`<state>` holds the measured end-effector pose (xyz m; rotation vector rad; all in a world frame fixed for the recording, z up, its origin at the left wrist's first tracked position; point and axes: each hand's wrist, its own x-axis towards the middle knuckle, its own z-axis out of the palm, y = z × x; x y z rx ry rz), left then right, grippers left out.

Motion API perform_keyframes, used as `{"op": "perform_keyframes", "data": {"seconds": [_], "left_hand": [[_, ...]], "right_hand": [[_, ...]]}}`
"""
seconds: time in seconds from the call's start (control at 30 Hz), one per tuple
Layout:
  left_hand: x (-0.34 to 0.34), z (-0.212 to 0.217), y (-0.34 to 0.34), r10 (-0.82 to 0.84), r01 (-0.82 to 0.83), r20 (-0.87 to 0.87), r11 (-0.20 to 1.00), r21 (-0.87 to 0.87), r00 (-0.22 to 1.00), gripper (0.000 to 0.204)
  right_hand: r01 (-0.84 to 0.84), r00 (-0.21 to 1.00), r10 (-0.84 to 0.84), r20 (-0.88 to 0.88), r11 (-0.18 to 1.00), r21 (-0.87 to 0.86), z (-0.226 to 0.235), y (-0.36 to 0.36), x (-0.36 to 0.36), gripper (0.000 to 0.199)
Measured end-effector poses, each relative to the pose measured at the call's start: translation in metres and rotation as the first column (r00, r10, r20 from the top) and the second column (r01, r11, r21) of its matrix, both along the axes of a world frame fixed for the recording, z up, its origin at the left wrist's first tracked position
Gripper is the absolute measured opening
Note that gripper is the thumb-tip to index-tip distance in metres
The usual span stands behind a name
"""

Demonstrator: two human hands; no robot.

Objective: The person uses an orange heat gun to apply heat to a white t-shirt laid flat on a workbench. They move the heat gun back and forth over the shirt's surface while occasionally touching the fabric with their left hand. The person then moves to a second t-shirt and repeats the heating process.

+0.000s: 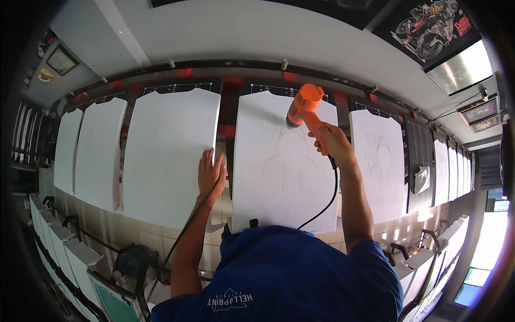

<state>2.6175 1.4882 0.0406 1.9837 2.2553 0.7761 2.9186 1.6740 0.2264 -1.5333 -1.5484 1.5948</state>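
Observation:
My right hand (335, 144) is wrapped round the handle of an orange heat gun (307, 105). Its dark nozzle points down at the upper part of a white T-shirt (257, 188) stretched on a flat board, close above the fabric. Faint pale outlines of a hooded figure show on that shirt. From the handle a black cord (333, 188) curves down toward my body. My left hand (210, 173) lies with fingers stretched out at the right edge of the neighbouring white shirt (166, 155). Another length of black cord (185, 228) runs along my left forearm up to that hand.
More shirt-covered boards stand in the row, left (99, 155) and right (377, 166), the right one with a similar outline. A dark bare board (419, 145) holds a crumpled white cloth (422, 180). Behind me are further rows of white-covered boards (83, 257). A dark rail (236, 67) runs along the wall.

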Motion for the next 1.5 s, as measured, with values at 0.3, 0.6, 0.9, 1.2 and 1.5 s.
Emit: {"op": "perform_keyframes", "data": {"seconds": [0.3, 0.6, 0.9, 1.2, 1.5], "left_hand": [[-0.010, -0.011, 0.029, -0.019, -0.006, -0.203, 0.992, -0.123, 0.979, 0.052], [-0.012, -0.010, 0.026, -0.033, -0.017, -0.225, 0.975, -0.221, 0.974, 0.039], [-0.007, -0.015, 0.031, 0.024, -0.042, -0.220, 0.996, -0.080, 0.975, 0.020], [-0.005, -0.009, 0.031, 0.033, -0.052, -0.206, 0.995, -0.088, 0.978, 0.014], [-0.005, -0.008, 0.031, 0.036, -0.060, -0.222, 0.993, -0.101, 0.974, 0.014]], "right_hand": [[0.008, 0.993, -0.011, 0.115, 1.000, 0.026, 0.006, -0.008, 0.019, 0.042], [-0.041, 0.996, 0.044, 0.076, 0.999, -0.031, 0.011, -0.006, 0.060, 0.043], [0.118, 0.992, -0.114, -0.060, 0.991, 0.070, -0.017, 0.023, 0.036, 0.045], [0.102, 0.994, -0.102, 0.033, 0.995, 0.010, 0.000, 0.011, 0.063, 0.043], [0.186, 0.982, -0.187, -0.008, 0.982, -0.024, -0.012, 0.016, 0.083, 0.043]]}}
